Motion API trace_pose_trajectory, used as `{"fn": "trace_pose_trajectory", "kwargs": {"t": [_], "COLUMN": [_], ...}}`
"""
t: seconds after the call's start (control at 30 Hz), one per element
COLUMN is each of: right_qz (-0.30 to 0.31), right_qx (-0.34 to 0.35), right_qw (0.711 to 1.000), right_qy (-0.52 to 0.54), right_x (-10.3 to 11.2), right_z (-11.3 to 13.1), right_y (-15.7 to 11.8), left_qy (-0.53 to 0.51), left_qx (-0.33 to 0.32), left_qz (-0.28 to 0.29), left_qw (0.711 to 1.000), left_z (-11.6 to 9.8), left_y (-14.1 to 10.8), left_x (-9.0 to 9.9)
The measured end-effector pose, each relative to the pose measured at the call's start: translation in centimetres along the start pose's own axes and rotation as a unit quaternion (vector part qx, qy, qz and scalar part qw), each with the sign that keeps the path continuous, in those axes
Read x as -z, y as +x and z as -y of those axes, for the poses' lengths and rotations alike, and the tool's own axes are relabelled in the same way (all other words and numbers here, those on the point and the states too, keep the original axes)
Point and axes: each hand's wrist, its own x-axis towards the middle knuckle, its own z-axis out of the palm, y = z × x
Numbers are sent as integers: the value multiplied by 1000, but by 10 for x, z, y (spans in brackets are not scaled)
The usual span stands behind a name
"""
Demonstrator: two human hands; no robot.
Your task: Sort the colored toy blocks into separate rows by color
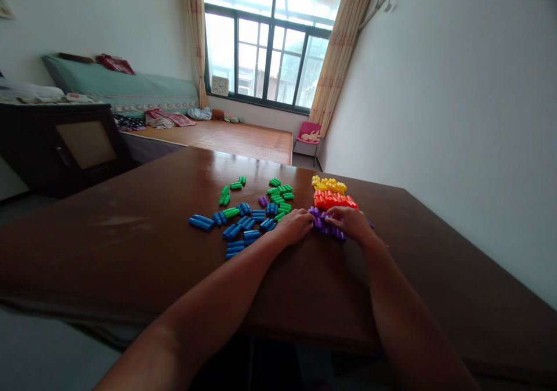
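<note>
Purple pieces (326, 227) lie in a cluster on the brown table (304, 286). My left hand (296, 224) is at the cluster's left end, its fingers bent together against a purple piece. Over the cluster's upper right side is my right hand (348, 221), with its fingers pinched on a purple piece. Just behind the purple ones sits a row of red pieces (334, 199), and yellow pieces (329, 184) lie behind those. Left of my hands, several blue pieces (246, 223) and green pieces (278, 194) are scattered, with one purple piece (263, 201) among them.
Beyond the table are a low bed (243, 138), a pink chair (309, 131) with a soft toy, and a window with curtains. A dark cabinet (82, 141) stands at the left. A white wall (456, 118) runs along the right.
</note>
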Motion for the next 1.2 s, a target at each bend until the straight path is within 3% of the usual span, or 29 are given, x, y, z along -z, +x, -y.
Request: {"fn": "trace_pose_trajectory", "kwargs": {"t": [0.17,0.27,0.37,0.5,0.57,0.67,0.77,0.83,0.93,1.0,1.13,1.2], "right_qz": [-51,-67,-90,-124,-125,-111,-110,-122,-149,-147,-25,14], "right_qx": [-70,-67,-63,-66,-62,-60,-60,-62,-64,-53,32,71], "right_qw": [996,995,994,990,990,992,992,989,982,974,929,905], "right_qy": [36,30,29,31,32,27,30,45,96,166,367,418], "right_x": [3,0,-3,-4,-3,-4,-4,-2,2,2,-1,0], "right_z": [-31,-34,-28,-24,-24,-23,-22,-22,-17,-8,22,34], "right_y": [2,2,3,3,3,4,3,3,3,4,5,5], "left_qy": [-12,-2,32,64,64,54,44,58,85,65,-2,5], "left_qx": [-19,-31,-33,96,157,198,227,255,264,219,71,39], "left_qz": [0,18,5,-120,-115,-71,-57,-77,-130,-153,-146,-138], "left_qw": [1000,999,999,986,979,976,971,962,952,962,987,990], "left_z": [1,-3,2,39,64,91,101,101,89,68,2,-26], "left_y": [-1,1,7,10,6,-4,-12,-14,-11,-5,6,8], "left_x": [-7,-8,3,37,51,58,56,58,64,64,46,33]}}
